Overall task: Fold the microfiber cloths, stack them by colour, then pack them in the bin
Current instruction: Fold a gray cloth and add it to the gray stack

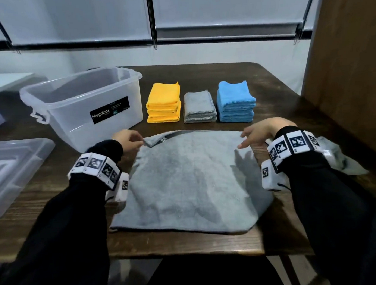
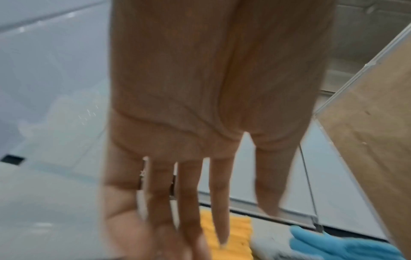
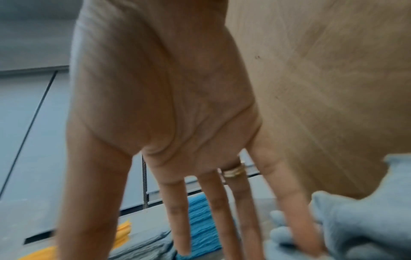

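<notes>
A big grey cloth (image 1: pixel 190 182) lies flat in front of me, with one far corner turned over. Behind it sit three folded piles: yellow cloths (image 1: pixel 163 103), grey cloths (image 1: pixel 199 107) and blue cloths (image 1: pixel 235 101). The clear bin (image 1: pixel 84 105) stands open beside the yellow pile.
</notes>
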A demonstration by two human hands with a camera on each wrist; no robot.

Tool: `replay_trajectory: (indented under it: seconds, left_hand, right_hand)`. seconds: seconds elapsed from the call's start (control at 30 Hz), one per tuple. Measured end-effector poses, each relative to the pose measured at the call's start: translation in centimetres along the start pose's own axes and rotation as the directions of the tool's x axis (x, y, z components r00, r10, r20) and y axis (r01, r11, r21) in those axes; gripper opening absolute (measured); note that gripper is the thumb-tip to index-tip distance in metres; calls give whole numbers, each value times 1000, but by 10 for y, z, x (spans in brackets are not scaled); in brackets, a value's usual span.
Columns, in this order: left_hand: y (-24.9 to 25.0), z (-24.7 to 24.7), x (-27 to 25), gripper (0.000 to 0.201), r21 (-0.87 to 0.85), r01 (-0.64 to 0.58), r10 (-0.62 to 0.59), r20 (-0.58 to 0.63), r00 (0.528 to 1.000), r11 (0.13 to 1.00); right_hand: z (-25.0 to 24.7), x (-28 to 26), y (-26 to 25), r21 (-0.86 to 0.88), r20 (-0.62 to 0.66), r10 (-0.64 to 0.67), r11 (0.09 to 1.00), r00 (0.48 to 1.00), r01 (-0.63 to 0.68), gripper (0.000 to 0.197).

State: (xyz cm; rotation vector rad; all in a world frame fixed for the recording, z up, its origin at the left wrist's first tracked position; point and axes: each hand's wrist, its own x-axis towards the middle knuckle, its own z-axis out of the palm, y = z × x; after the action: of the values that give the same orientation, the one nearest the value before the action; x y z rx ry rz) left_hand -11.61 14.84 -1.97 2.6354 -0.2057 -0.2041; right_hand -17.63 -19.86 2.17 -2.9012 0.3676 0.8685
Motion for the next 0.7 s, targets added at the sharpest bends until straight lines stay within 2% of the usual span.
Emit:
replay_trajectory:
  seconds: [0.03, 0.1, 0.2, 0.27, 0.3, 0.37, 0.43, 0.5, 0.57, 0.6, 0.63, 0.7]
  left_hand:
    - [4, 5, 6, 15, -24, -28, 28, -7, 1000, 999]
    - [11, 19, 19, 26, 1, -47, 47, 65, 997, 999]
    - [20, 31, 35, 26, 202, -54, 24, 150, 988, 978]
    - [19, 32, 50, 34, 314, -61, 17, 140, 990, 947]
    - [16, 31, 57, 42, 349, -71, 23, 137, 990, 935]
    - [13, 28, 64, 51, 382, -64, 11, 139, 990, 922]
    - [14, 26, 65, 46, 387, -106, 49, 153, 987, 916]
    - [17, 32, 61, 40, 386, -193, 99, 249, 963, 902]
    - [19, 39, 57, 52, 431, -254, 55, 423, 905, 866]
    - [17, 41, 59, 62, 499, -240, -4, 438, 899, 833]
    - [13, 43, 63, 72, 578, -172, -75, 377, 923, 798]
    - [9, 37, 67, 82, 642, 90, -225, 132, 965, 761]
  right_hand:
    - [0, -1, -6, 49, -20, -12, 999, 1000, 13, 67]
    - [0, 0, -17, 54, -41, -24, 998, 999, 26, 54]
    - [3, 46, -18, -33, -1, -44, 999, 999, 44, 46]
    - [8, 92, -9, -79, 3, -22, 997, 1000, 22, 55]
    - [10, 96, -7, -103, -8, -17, 995, 1000, 16, 62]
    - [11, 69, -15, -118, -69, -20, 993, 997, 12, 61]
    - [10, 46, -20, -112, -88, 22, 993, 996, -32, 56]
    - [11, 43, -20, -107, -71, 21, 994, 997, -29, 50]
    - [11, 44, -20, -105, 7, 2, 994, 1000, -1, 59]
    - [11, 46, -19, -117, 32, -6, 993, 999, 10, 66]
    - [11, 47, -19, -122, 48, -15, 992, 999, 21, 70]
    - [9, 44, -20, -158, 78, -12, 987, 997, 24, 69]
